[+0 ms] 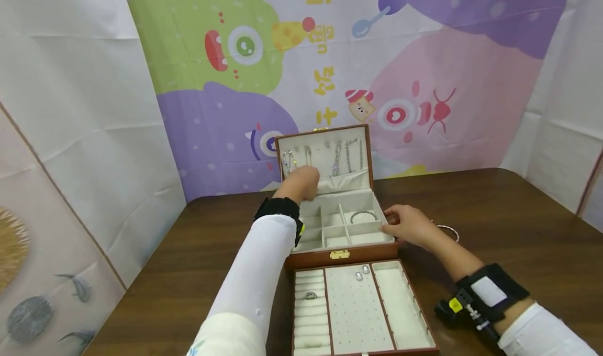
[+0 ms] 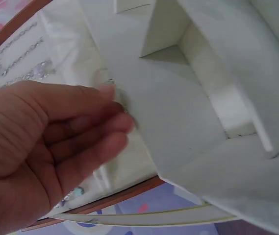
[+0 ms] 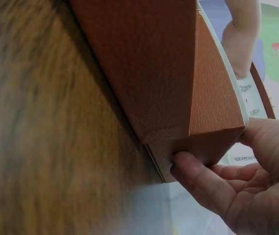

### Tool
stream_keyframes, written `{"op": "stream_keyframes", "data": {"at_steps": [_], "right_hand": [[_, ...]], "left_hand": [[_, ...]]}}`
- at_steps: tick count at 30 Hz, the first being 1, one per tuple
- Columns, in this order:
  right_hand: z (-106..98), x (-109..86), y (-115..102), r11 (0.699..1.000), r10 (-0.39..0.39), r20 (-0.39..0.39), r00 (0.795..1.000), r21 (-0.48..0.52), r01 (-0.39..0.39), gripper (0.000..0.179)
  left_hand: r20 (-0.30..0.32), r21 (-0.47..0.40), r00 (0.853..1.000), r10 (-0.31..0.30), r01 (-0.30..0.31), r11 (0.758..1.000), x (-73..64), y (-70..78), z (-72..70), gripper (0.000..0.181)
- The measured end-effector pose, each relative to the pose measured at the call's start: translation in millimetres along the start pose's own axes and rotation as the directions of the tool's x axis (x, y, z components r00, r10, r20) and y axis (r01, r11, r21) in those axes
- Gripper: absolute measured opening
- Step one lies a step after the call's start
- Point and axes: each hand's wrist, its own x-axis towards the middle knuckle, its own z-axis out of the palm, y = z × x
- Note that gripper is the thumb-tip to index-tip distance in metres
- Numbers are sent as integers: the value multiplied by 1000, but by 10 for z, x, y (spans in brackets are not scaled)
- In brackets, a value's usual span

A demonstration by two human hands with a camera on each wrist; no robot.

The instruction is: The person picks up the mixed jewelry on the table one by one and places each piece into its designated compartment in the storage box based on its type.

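Observation:
A brown jewelry box (image 1: pixel 365 253) stands with its lid raised, and necklaces (image 1: pixel 348 157) hang inside the lid. My left hand (image 1: pixel 303 182) is at the lid's fabric pocket (image 1: pixel 346 182), below one hanging necklace (image 1: pixel 308 154). In the left wrist view, my left hand (image 2: pixel 65 132) has thumb and fingertips close together on a thin silver necklace (image 2: pixel 111 82), mostly hidden by the fingers. My right hand (image 1: pixel 412 224) grips the box's right side. In the right wrist view, my right hand (image 3: pixel 247 181) has its fingers against the outer brown wall (image 3: pixel 205 147) and its thumb at the rim.
A bracelet (image 1: pixel 363 213) lies in a back compartment. The pulled-out drawer (image 1: pixel 402 293) in front holds a ring (image 1: pixel 311 295) in padded rolls and two pearl earrings (image 1: pixel 359 276). A silver bangle (image 1: pixel 449 229) lies on the wooden table (image 1: pixel 494 209) behind my right wrist.

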Motion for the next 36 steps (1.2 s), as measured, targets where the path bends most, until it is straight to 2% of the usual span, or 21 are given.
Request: {"op": "stream_keyframes", "data": {"at_steps": [2,8,16,21,24,28,33,36], "right_hand": [[4,2,-4,1000,0,5,1000,1,0,55],[-30,-6,-49,1000,-2,8,1000,-9,2,56],[-19,-9,-53,1000,-8,16,1000,-9,8,56],[-11,-4,-50,1000,-6,11,1000,-17,6,55],[-10,-5,-50,1000,0,15,1000,-21,1,56],[-20,-4,-61,1000,3,31,1000,-18,-2,57],[-51,-3,-86,1000,0,61,998,-12,0,59],[-77,5,-101,998,-11,85,996,-60,16,54]], "left_hand": [[10,24,1000,-13,13,1000,-23,-3,32,11],[33,42,999,-28,27,999,-99,49,14,18],[-78,44,996,-47,50,998,-114,83,81,16],[-113,75,993,-28,37,997,-78,65,102,13],[-112,87,994,-8,18,996,-58,49,108,12],[-103,58,995,2,4,998,-54,8,100,5],[-98,-19,995,37,-39,999,-80,-77,51,23],[-79,-98,995,60,-67,993,-114,-129,-4,26]]}}
